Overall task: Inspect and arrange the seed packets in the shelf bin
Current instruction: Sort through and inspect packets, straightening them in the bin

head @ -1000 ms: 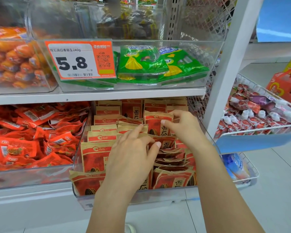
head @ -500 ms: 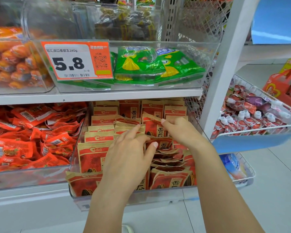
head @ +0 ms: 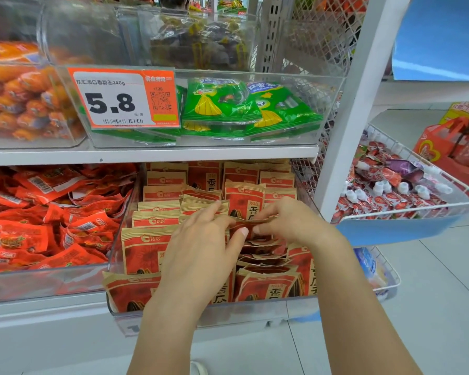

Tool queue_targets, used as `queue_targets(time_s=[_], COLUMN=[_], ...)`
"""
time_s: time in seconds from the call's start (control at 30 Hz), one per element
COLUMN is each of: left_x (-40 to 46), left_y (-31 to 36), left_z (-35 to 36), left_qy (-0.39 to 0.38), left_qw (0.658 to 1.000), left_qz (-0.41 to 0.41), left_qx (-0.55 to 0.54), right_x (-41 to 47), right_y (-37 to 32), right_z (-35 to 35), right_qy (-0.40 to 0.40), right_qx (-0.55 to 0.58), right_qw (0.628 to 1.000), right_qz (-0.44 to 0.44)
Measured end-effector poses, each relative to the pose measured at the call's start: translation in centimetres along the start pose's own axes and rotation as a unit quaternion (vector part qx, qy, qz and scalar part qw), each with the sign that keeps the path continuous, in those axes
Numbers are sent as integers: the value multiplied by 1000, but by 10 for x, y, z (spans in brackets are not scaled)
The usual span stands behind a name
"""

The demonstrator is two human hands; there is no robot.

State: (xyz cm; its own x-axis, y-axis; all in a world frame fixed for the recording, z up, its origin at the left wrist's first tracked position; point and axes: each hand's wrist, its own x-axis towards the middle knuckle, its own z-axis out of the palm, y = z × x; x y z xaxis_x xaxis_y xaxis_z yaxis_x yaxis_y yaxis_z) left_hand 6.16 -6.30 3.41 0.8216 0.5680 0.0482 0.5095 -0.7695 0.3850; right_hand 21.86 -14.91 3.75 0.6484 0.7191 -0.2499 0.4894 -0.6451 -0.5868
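Seed packets (head: 146, 247), red and tan, stand in rows in clear shelf bin (head: 214, 311) on lower shelf. Left hand (head: 201, 250) and right hand (head: 290, 221) both pinch one packet (head: 245, 226) mid-bin, each grip narrow on its top edge.

both hands (head: 201, 247) (head: 290, 223) reach forward, fingertips nearly meeting (fingers loosely curled).

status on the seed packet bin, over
Left hand and right hand both down in clear bin, fingers on one seed packet mid-row. Front packets upright, middle ones slumped flat. Nothing blocking.
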Motion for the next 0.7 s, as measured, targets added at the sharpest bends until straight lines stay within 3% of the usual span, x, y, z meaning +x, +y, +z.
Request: queue_targets(time_s=[0.13,0.23,0.5,0.7], left_x=[-2,-3,-4,-8], left_y=[0,-1,-1,-1], left_z=[-2,-3,-5,-10], left_qy=[3,3,25,119], left_qw=[1000,1000,999,979], left_qz=[4,6,16,21], left_qx=[-5,-10,-43,-165], right_x=[7,2,-29,-75], right_y=[0,-2,-10,-5], right_z=[5,-5,-11,-43], right_qy=[158,267,240,375], right_qx=[-14,88,107,187], right_qw=[987,959,952,861], right_qz=[-17,-41,-155,-287])
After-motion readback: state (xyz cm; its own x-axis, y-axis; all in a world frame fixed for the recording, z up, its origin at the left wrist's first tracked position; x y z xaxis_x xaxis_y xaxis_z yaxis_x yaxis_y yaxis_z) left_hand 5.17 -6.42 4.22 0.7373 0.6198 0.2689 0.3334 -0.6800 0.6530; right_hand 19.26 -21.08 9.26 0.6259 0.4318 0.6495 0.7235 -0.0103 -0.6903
